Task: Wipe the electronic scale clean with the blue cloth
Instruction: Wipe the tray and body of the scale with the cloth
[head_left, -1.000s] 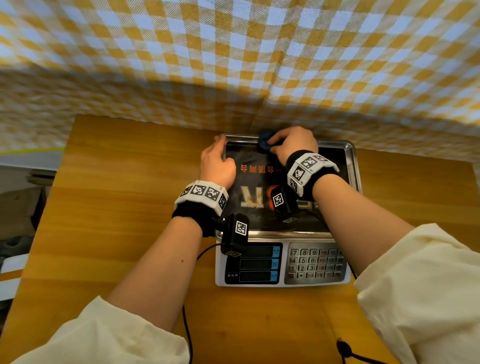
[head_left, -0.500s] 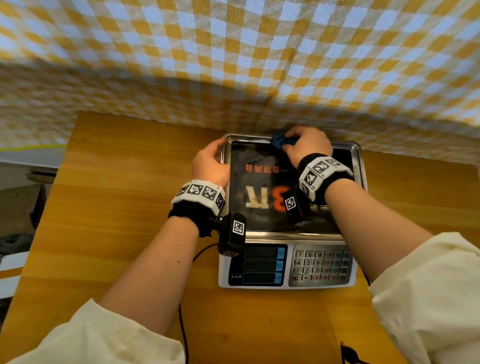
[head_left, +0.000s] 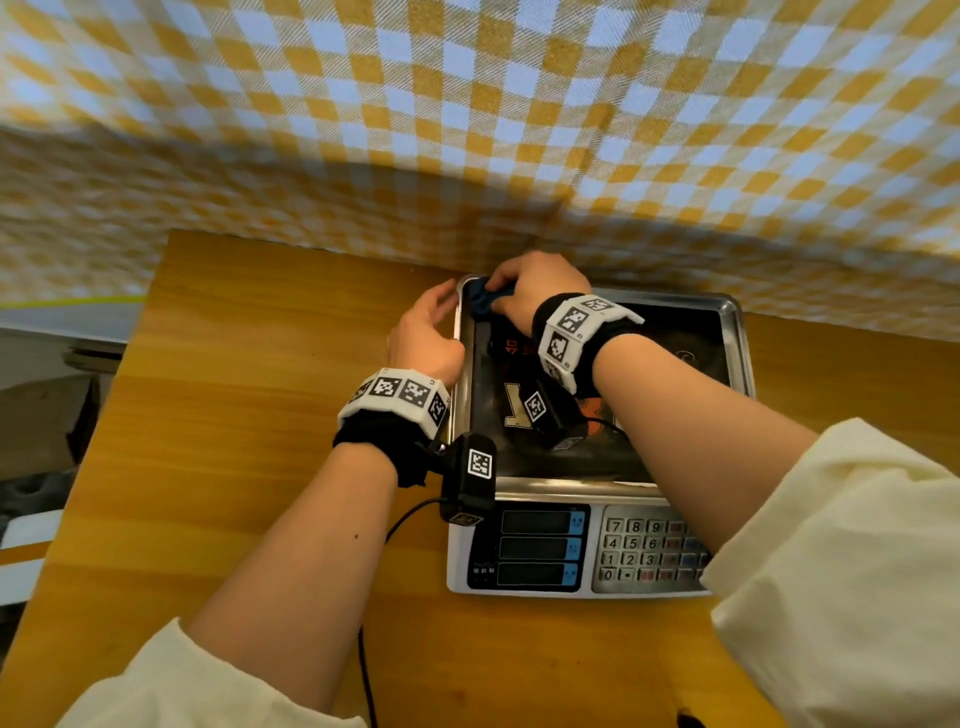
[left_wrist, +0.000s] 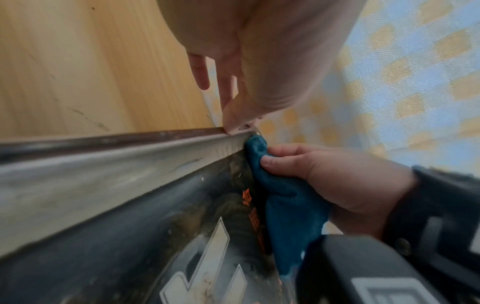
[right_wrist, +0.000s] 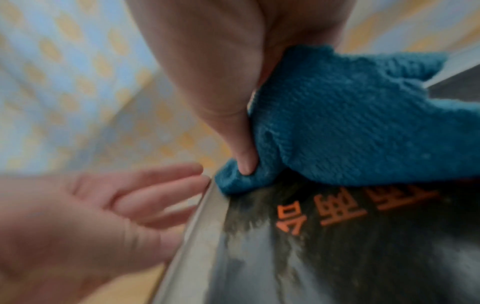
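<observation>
The electronic scale (head_left: 524, 587) sits on the wooden table, its steel pan (head_left: 735, 353) reflecting orange print. My right hand (head_left: 530, 291) grips the bunched blue cloth (head_left: 483, 301) and presses it into the pan's far left corner. The cloth (left_wrist: 288, 205) shows between thumb and fingers in the left wrist view, and it (right_wrist: 363, 123) fills the right wrist view. My left hand (head_left: 426, 332) rests against the pan's left rim (left_wrist: 103, 139), fingers straight, holding nothing.
A yellow and blue checked cloth (head_left: 519, 130) hangs behind the wooden table (head_left: 234, 415). The scale's keypad (head_left: 644, 551) and displays (head_left: 535, 545) face me. A black cable (head_left: 363, 670) runs off the table's near edge. Clutter lies past the left table edge.
My right hand has slid the cloth leftward along the pan's far edge into the left corner. My left hand has shifted off the pan surface to its outer left rim.
</observation>
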